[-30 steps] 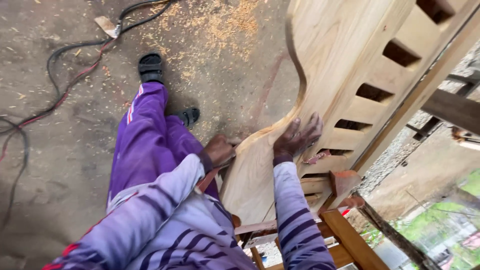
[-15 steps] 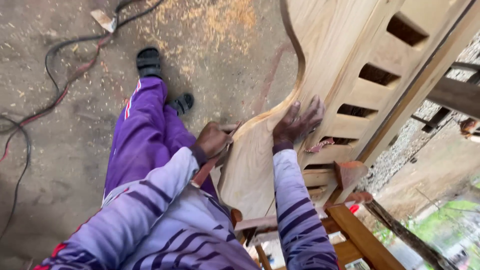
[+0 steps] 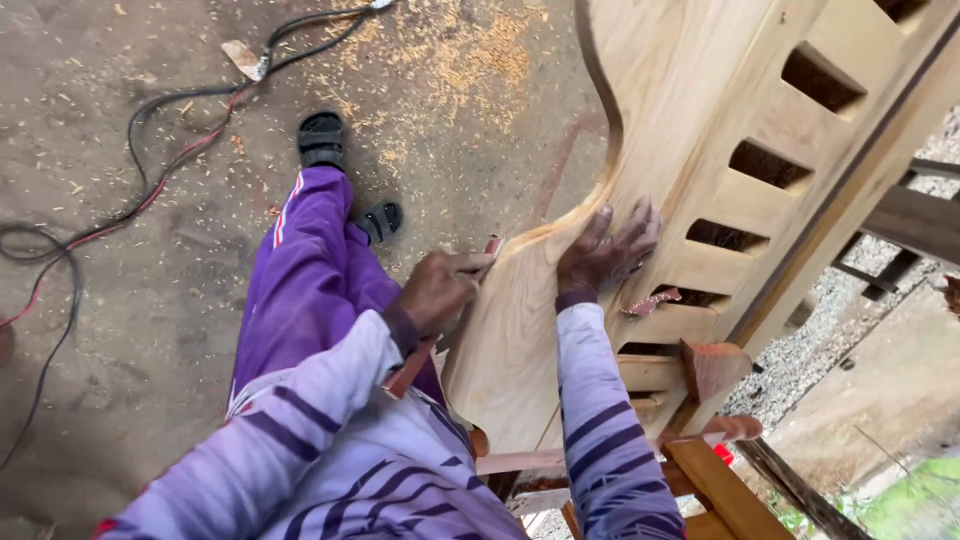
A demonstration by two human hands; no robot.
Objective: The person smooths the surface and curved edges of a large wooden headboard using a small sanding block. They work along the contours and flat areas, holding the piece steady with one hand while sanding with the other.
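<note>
A large pale wooden panel (image 3: 690, 120) with a curved edge and several slots leans upright in front of me. My right hand (image 3: 608, 250) lies flat on its face, fingers spread, beside the slots. My left hand (image 3: 440, 288) is closed on a small reddish piece of sandpaper (image 3: 490, 247) pressed against the panel's curved edge. A scrap of reddish sandpaper (image 3: 652, 300) lies on the panel just right of my right hand. My purple trousers and black sandals show below.
Black and red cables (image 3: 120, 210) trail over the concrete floor at the left. Sawdust (image 3: 450, 50) is scattered near the top. A brown wooden frame (image 3: 715, 480) and a reddish block (image 3: 712, 368) sit under the panel at the lower right.
My left hand has slid a little up along the curved edge with the sandpaper. My right hand stays flat on the panel. The view has shifted slightly.
</note>
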